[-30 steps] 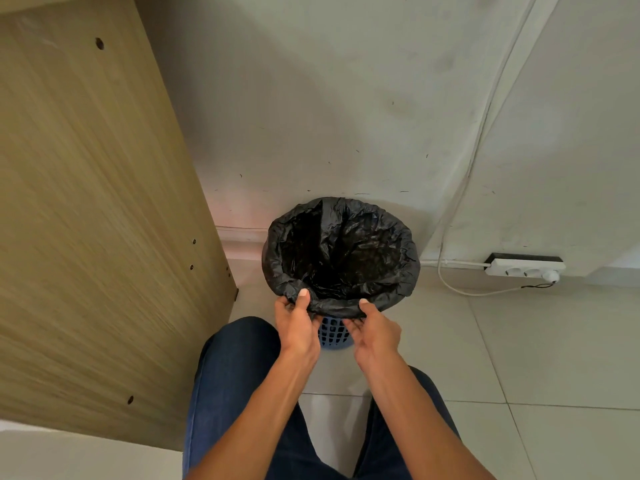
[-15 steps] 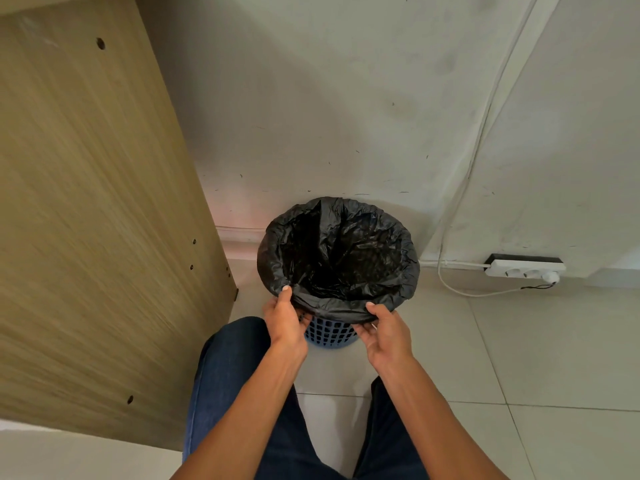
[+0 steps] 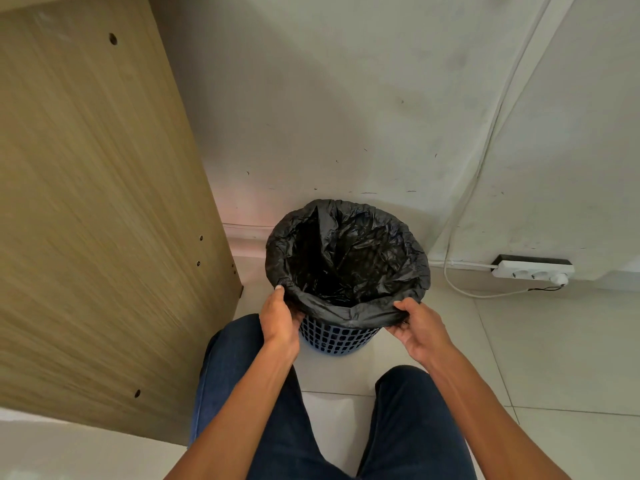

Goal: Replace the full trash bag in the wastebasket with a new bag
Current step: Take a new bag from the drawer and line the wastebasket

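I've got my left hand (image 3: 278,320) and right hand (image 3: 420,329) each pinching the near cuff of the bag (image 3: 346,311), draped over the basket (image 3: 332,337) by the far wall; I'd tug it down evenly, gently.

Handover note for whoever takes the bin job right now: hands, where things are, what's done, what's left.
Hands: left hand grips the folded edge of the bag at the near left of the rim; right hand pinches it at the near right.
Things: basket upright on the floor by the wall, bag lining it and covering the rim.
Done: a bag is in and looks empty. No other bag in view.
Left: probably just pull the near fold snug and let go.
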The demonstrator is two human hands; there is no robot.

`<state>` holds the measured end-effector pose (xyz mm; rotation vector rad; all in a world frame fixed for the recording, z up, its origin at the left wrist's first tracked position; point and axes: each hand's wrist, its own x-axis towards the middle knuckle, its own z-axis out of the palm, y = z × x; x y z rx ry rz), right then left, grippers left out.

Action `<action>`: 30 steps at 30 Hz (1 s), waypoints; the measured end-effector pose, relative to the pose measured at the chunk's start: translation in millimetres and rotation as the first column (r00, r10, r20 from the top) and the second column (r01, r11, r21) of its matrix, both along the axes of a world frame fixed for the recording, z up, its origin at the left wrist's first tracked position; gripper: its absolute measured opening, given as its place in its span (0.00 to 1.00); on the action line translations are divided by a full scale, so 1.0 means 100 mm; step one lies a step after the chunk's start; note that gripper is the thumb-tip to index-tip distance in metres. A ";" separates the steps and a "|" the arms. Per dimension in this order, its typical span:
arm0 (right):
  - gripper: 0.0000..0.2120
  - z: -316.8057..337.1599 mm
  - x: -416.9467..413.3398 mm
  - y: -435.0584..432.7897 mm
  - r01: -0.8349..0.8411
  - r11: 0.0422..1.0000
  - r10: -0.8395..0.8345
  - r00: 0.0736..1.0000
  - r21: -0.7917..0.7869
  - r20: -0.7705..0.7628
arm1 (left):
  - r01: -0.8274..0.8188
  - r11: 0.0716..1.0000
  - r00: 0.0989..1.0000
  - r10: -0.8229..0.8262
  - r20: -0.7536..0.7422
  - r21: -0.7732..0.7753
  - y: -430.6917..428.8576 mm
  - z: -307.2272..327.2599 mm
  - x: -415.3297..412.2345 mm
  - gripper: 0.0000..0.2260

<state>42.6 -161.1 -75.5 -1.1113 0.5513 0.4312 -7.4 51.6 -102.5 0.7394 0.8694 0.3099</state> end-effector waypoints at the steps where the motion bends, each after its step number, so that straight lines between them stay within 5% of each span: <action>1: 0.09 0.00 0.02 -0.02 -0.011 1.000 0.011 1.000 -0.005 0.000 | -0.004 1.000 1.000 0.004 -0.004 -0.004 0.03 -0.01 0.01 0.09; 12: 0.16 0.04 0.17 -0.15 -0.085 0.995 0.085 0.996 -0.056 -0.006 | 0.117 0.993 0.993 -0.118 0.007 0.028 0.19 0.01 -0.04 0.09; 19: 0.16 0.02 0.17 -0.13 -0.112 0.990 0.112 0.994 -0.085 -0.004 | 0.045 0.976 0.999 -0.042 -0.019 0.211 0.39 -0.07 0.04 0.10; 30: 0.15 -0.01 0.20 -0.15 -0.124 0.987 0.125 0.992 -0.098 0.005 | 0.234 0.962 0.972 -0.227 -0.065 0.138 0.65 -0.01 0.22 0.09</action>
